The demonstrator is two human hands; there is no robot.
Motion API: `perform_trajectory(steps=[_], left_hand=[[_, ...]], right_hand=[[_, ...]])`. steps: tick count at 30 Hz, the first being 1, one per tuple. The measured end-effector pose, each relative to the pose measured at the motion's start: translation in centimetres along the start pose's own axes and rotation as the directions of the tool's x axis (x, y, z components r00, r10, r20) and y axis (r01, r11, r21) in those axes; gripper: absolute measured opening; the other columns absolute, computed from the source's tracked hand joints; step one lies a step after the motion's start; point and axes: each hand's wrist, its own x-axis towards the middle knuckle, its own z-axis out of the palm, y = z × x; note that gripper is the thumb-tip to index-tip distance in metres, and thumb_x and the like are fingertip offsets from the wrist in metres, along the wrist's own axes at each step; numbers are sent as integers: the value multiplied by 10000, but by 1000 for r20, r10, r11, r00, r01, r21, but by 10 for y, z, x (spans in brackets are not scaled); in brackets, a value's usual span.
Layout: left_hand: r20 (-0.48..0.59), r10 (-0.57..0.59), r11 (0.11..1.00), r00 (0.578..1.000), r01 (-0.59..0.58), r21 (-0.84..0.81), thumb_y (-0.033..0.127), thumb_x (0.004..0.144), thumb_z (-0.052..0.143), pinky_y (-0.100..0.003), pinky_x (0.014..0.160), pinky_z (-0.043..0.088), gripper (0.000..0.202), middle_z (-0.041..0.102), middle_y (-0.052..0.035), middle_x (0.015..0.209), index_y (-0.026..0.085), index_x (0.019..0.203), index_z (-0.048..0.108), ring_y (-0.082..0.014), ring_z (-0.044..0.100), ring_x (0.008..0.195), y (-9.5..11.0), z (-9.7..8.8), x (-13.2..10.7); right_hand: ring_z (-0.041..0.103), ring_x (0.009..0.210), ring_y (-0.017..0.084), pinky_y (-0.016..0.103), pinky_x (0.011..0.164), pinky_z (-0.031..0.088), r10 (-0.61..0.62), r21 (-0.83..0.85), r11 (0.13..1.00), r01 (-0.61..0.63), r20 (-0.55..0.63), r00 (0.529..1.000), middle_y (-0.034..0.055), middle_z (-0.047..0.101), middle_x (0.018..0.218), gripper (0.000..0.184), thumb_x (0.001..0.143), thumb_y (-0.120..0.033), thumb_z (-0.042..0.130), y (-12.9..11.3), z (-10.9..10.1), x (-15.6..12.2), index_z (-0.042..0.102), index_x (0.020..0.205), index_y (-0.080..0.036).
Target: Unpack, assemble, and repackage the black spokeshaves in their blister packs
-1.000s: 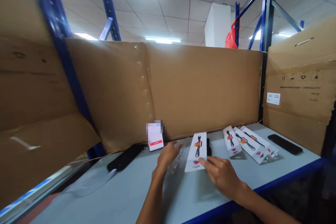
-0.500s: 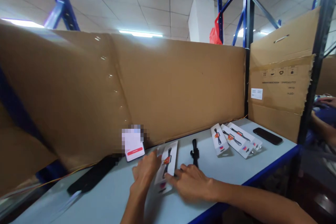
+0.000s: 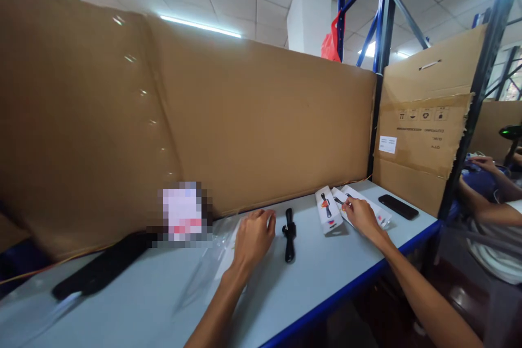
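Observation:
My left hand [image 3: 255,235] is above a white box [image 3: 225,267] that lies beside clear plastic film [image 3: 199,261] on the table. Its fingers curl inward, and the hand hides most of that box and whatever the fingers hold. Just right of it lies a black spokeshave [image 3: 289,235] with two handles, touched by neither hand. Farther right, my right hand [image 3: 362,216] pinches at the edge of a white printed box [image 3: 338,196] among several similar ones. Another printed box [image 3: 327,210] lies just left of those fingers.
A black phone [image 3: 398,206] lies at the right end of the table [image 3: 302,293]. Cardboard panels [image 3: 265,119] close off the back and right side. A pixelated white item [image 3: 182,212] leans at the back left near a long black object [image 3: 106,263]. Another person's arms [image 3: 485,190] show at far right.
My right hand has left the box in front of my left hand and reached right to the other boxes. My left hand has turned over the box and covers it more. The view has shifted rightward.

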Motion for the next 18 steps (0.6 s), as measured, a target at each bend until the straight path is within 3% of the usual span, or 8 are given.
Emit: perform_trajectory(steps=[3, 7, 12, 15, 18], left_hand=[[23, 47, 998, 999, -46, -39, 269, 1012, 342, -352, 894, 449, 402, 725, -107, 1120, 178, 1112, 721, -271, 660, 1064, 8, 4, -3], [40, 77, 995, 996, -75, -61, 268, 1009, 355, -327, 822, 449, 375, 730, -95, 1065, 189, 1076, 716, -257, 676, 1010, 11, 9, -5], [54, 50, 997, 997, -47, -60, 253, 1005, 360, -301, 809, 439, 356, 735, -86, 1090, 197, 1091, 702, -234, 683, 1015, 8, 13, -5], [86, 30, 998, 996, -26, -55, 256, 1005, 352, -308, 779, 440, 367, 740, -94, 1072, 196, 1089, 704, -239, 694, 979, 8, 13, -5], [121, 13, 999, 993, -8, -43, 253, 1004, 332, -320, 775, 443, 384, 743, -111, 1069, 196, 1091, 701, -255, 696, 996, 10, 11, -6]], right_hand=[[722, 746, 203, 244, 650, 488, 71, 76, 994, -80, 119, 990, 103, 742, 781, 231, 991, -280, 484, 21, 4, -10, 665, 936, -148], [649, 466, 144, 202, 445, 467, 110, 211, 962, -174, 286, 952, 33, 705, 645, 288, 1027, -384, 417, 18, 22, -20, 595, 963, -166], [667, 474, 152, 219, 430, 505, 107, 253, 944, -211, 369, 923, 57, 719, 672, 405, 1053, -447, 310, 2, 34, -10, 576, 927, -170], [680, 498, 182, 242, 448, 510, 118, 170, 968, -186, 348, 930, 81, 711, 654, 441, 1029, -481, 366, -3, 33, -4, 617, 855, -163], [732, 651, 234, 277, 567, 540, 119, 11, 992, -128, 287, 950, 118, 742, 750, 340, 976, -429, 519, -8, 25, -2, 672, 845, -155]])
